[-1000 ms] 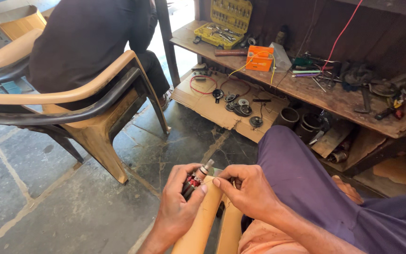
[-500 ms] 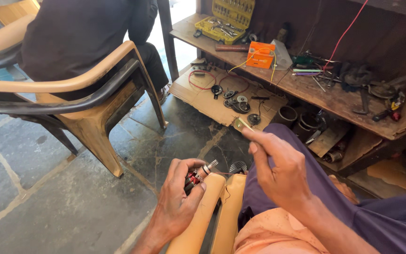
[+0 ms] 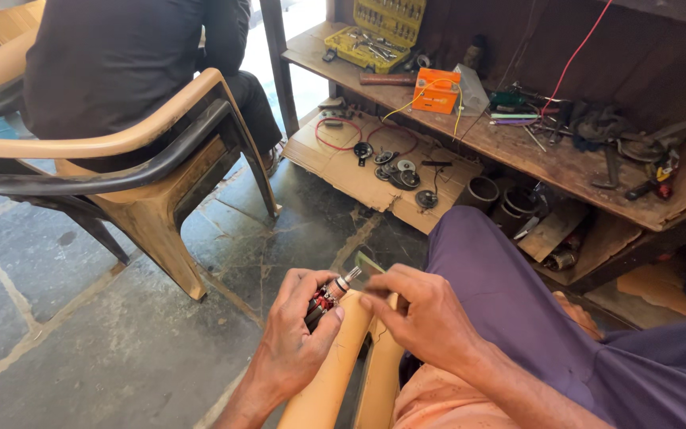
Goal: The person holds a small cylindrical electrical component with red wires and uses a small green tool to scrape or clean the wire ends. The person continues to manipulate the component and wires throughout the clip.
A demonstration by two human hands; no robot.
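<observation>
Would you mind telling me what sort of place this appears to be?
Probably a small repair workshop. A worn wooden shelf carries scattered hand tools, wires and an orange box-shaped battery, an open yellow socket-set case sits at its far end, and round metal parts lie on flattened cardboard below.

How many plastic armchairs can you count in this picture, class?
3, at least in part. A tan plastic armchair stands on the left with a black plastic armchair nested in it; a person sits there. A third tan armrest lies under the hands. Others may be out of view.
</observation>
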